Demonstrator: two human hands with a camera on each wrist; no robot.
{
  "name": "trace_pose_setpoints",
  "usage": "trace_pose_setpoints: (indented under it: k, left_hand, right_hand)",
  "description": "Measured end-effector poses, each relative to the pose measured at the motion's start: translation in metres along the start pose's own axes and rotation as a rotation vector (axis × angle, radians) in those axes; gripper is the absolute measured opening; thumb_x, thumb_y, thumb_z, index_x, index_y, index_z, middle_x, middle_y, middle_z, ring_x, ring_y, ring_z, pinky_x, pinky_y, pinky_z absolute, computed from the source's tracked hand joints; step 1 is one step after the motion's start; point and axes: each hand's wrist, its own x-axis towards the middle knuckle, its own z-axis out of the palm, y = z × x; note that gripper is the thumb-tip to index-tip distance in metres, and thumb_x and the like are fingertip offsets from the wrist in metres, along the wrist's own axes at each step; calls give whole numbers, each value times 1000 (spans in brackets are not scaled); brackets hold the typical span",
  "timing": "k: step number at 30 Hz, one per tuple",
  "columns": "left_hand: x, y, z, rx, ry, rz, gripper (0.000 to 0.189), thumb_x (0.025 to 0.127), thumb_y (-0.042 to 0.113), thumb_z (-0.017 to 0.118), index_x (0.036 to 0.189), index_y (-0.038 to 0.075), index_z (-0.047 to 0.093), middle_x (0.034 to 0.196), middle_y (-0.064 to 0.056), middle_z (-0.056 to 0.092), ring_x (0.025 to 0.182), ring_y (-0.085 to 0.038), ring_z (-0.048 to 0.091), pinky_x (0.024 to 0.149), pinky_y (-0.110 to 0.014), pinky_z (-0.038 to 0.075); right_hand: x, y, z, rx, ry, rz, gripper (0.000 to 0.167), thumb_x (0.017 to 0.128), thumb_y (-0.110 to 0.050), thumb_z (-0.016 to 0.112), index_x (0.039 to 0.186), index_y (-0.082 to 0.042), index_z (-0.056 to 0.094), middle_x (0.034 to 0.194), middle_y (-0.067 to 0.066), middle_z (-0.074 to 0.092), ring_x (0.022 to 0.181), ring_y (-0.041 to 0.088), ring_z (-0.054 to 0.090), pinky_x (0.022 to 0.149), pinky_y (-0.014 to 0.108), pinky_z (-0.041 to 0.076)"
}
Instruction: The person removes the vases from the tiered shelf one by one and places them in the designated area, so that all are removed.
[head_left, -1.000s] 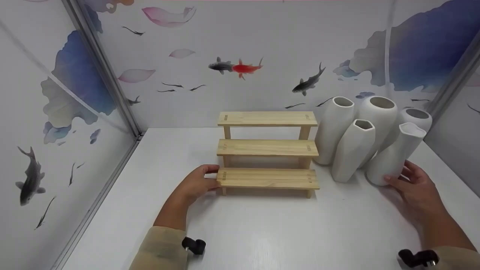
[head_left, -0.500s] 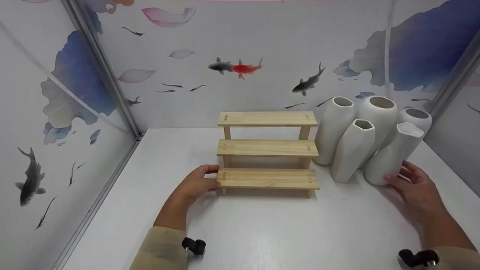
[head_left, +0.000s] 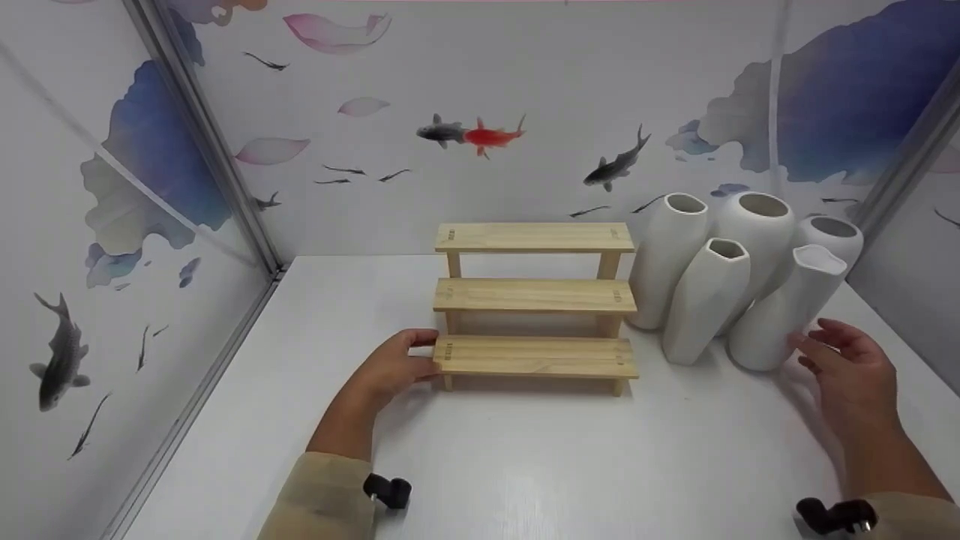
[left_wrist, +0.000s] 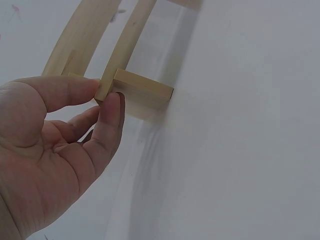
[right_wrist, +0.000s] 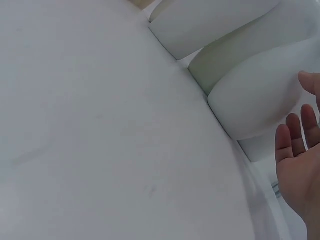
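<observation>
My left hand [head_left: 390, 371] pinches the left end of the lowest step of a three-tier wooden stand [head_left: 535, 356]. In the left wrist view, the thumb and fingertips of the hand [left_wrist: 55, 145] close on the corner of that board [left_wrist: 120, 50], beside its short leg. To the right, a white vase with a wavy rim [head_left: 772, 326] stands on the table. My right hand [head_left: 851, 375] is beside its base, fingers loosely bent and holding nothing. The right wrist view has the hand [right_wrist: 302, 175] near the vase [right_wrist: 255, 97]; whether the thumb touches it I cannot tell.
Several other white vases cluster behind and left of the wavy-rimmed one, including a faceted vase [head_left: 705, 307] and a tall one [head_left: 667, 262] close to the stand's right side. Panels painted with fish [head_left: 487, 137] enclose the white table [head_left: 540, 465] at the back and sides.
The wavy-rimmed vase shifted slightly left between the first two frames. My right hand has since let go and drawn back a little to the right. My left hand has stayed on the stand.
</observation>
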Motion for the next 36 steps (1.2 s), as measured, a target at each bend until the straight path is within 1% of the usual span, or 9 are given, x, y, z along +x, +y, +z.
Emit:
trace_pose_setpoints:
  k: [2, 5, 8, 11, 17, 22, 24, 30, 36]
  left_hand:
    - [0, 0, 0, -5, -3, -1, 63, 92, 5, 73, 153, 10, 55, 154, -9, 58, 123, -22, 66, 103, -37, 56]
    - [1, 1, 1, -4, -3, -1, 63, 93, 5, 73, 153, 10, 55, 155, -9, 58, 124, -22, 65, 104, -37, 56]
    - [2, 1, 1, 1, 0, -3, 62, 93, 6, 74, 152, 10, 56, 156, -9, 57, 127, -23, 64, 106, -38, 54]
    - [2, 1, 3, 14, 3, -4, 62, 92, 7, 74, 152, 11, 57, 156, -9, 57, 130, -24, 62, 108, -41, 53]
    - [3, 1, 4, 30, 12, -6, 64, 91, 8, 76, 152, 12, 56, 158, -8, 56, 134, -25, 59, 114, -44, 49]
    - [4, 3, 3, 2, 27, -10, 67, 92, 9, 76, 155, 13, 54, 161, -7, 54, 133, -25, 61, 112, -43, 52]
    - [4, 4, 3, -13, 42, 1, 68, 92, 10, 75, 156, 12, 52, 161, -8, 53, 133, -26, 62, 111, -43, 53]
    - [4, 9, 2, -31, 125, 12, 66, 97, 18, 72, 158, 14, 48, 162, -5, 50, 134, -28, 64, 114, -46, 52]
    - [2, 22, 4, 11, 243, 43, 59, 103, 26, 70, 158, 21, 48, 161, 0, 50, 141, -23, 58, 113, -46, 53]
  right_hand:
    - [-2, -3, 2, 24, 36, 5, 71, 77, -31, 97, 138, -23, 62, 118, -7, 61, 105, 11, 60, 78, 14, 58]
    - [-6, -9, 6, 72, 61, -15, 70, 76, -29, 98, 136, -20, 63, 115, -5, 61, 100, 12, 60, 75, 15, 58]
    - [-10, -13, 10, 130, 61, -41, 66, 77, -24, 97, 133, -18, 64, 113, -3, 61, 98, 12, 59, 74, 16, 58]
    - [-15, -17, 14, 173, 39, -66, 62, 79, -20, 96, 132, -16, 64, 113, -2, 60, 98, 12, 60, 76, 16, 59]
    - [-26, -20, 29, 212, -43, -139, 48, 86, -13, 90, 127, -12, 66, 110, -2, 64, 97, 11, 62, 78, 17, 61]
    - [-35, -20, 45, 240, -153, -187, 45, 91, -4, 83, 131, -10, 63, 106, -2, 68, 92, 9, 69, 77, 19, 61]
    - [-39, -19, 51, 236, -204, -210, 44, 93, -1, 79, 132, -11, 62, 106, -1, 68, 92, 10, 70, 78, 19, 61]
    - [-54, -21, 75, 189, -328, -304, 39, 98, 7, 70, 132, -8, 61, 106, 0, 67, 94, 11, 66, 79, 18, 60]
    - [-72, -28, 103, 119, -379, -314, 39, 98, 11, 66, 134, -5, 59, 105, -1, 67, 97, 8, 66, 81, 19, 60]
